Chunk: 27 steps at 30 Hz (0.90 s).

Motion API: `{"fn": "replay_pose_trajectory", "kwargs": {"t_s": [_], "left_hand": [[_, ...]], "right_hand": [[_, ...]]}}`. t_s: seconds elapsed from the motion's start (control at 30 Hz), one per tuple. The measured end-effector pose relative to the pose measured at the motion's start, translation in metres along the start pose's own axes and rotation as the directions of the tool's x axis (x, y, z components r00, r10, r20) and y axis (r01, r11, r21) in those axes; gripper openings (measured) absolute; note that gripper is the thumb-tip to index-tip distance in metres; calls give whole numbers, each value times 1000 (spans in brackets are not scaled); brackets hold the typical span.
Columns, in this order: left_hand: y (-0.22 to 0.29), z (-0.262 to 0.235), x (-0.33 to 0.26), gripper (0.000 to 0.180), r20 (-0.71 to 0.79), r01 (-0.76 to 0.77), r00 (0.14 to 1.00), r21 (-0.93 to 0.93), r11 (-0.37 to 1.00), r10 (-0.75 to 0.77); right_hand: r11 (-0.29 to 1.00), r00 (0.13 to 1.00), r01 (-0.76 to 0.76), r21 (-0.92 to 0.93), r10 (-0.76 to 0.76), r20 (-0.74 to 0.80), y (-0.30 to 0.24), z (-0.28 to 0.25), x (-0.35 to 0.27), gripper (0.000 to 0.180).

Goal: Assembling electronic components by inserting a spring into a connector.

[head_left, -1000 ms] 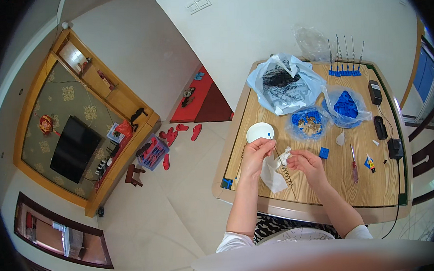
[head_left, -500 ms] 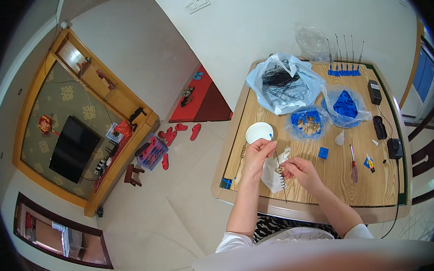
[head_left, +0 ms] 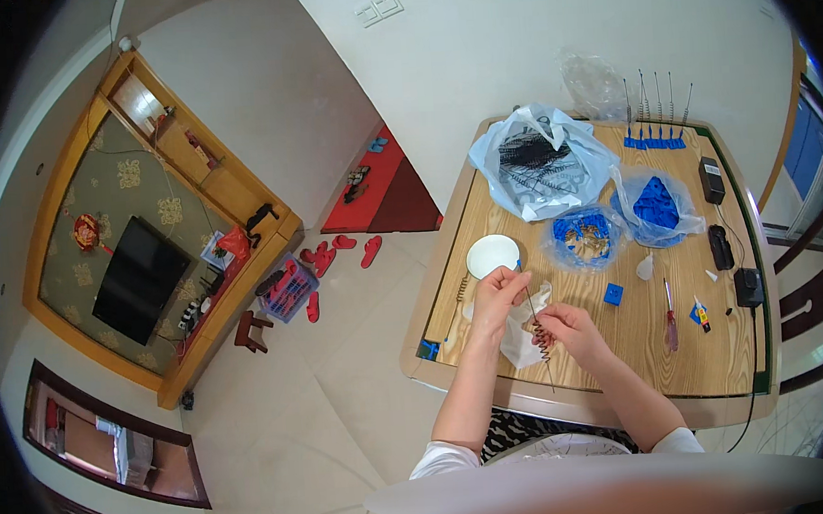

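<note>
My left hand (head_left: 496, 299) pinches the upper end of a thin coiled wire rod (head_left: 543, 341), where a small blue tip shows above the fingers. Lower down, the fingers of my right hand (head_left: 572, 330) close round the rod at its dark spring-like coil. Its straight lower end points toward the near table edge, slightly tilted. Beneath both hands lies a crumpled white cloth or paper (head_left: 519, 349). A round white dish (head_left: 492, 252) sits just beyond my left hand. To the left of it rests another coiled wire (head_left: 461, 290).
A blue-white bag (head_left: 500, 173) of black coiled wires stands at the back. Nearer are bags of brass-coloured pieces (head_left: 588, 243) and blue parts (head_left: 655, 202). Several rods stand in blue holders (head_left: 652, 142). A blue block (head_left: 613, 294), screwdriver (head_left: 671, 322), glue tube (head_left: 701, 316) and black adapter (head_left: 749, 288) lie rightward.
The rod's lower end has swung slightly to the right. Both hands stay on it, and my right hand sits a little closer around the coil.
</note>
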State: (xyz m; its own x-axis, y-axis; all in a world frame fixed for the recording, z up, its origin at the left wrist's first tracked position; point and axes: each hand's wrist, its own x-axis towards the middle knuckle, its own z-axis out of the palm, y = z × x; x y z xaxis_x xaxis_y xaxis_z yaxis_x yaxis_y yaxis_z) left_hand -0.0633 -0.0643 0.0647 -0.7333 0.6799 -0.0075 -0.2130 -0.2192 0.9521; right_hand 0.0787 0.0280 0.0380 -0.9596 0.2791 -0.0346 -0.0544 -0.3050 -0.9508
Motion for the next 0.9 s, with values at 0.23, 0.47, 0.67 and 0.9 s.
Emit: {"fn": "replay_pose_trajectory", "kwargs": {"t_s": [0.23,0.47,0.67,0.9], "left_hand": [[3,5,2,25,23,59,998,-76,995,-57],[0,3,6,22,103,135,988,-252,958,-112],[0,3,2,19,118,123,988,-244,962,-97],[4,9,-8,17,-143,-157,980,-126,979,139]], "right_hand": [[997,998,-55,57,55,0,-5,-1,2,15],[902,982,-184,390,149,117,-22,2,0,15],[901,983,-171,398,131,127,-22,1,-3,16],[918,980,-198,343,182,78,-50,-1,-14,20]]}}
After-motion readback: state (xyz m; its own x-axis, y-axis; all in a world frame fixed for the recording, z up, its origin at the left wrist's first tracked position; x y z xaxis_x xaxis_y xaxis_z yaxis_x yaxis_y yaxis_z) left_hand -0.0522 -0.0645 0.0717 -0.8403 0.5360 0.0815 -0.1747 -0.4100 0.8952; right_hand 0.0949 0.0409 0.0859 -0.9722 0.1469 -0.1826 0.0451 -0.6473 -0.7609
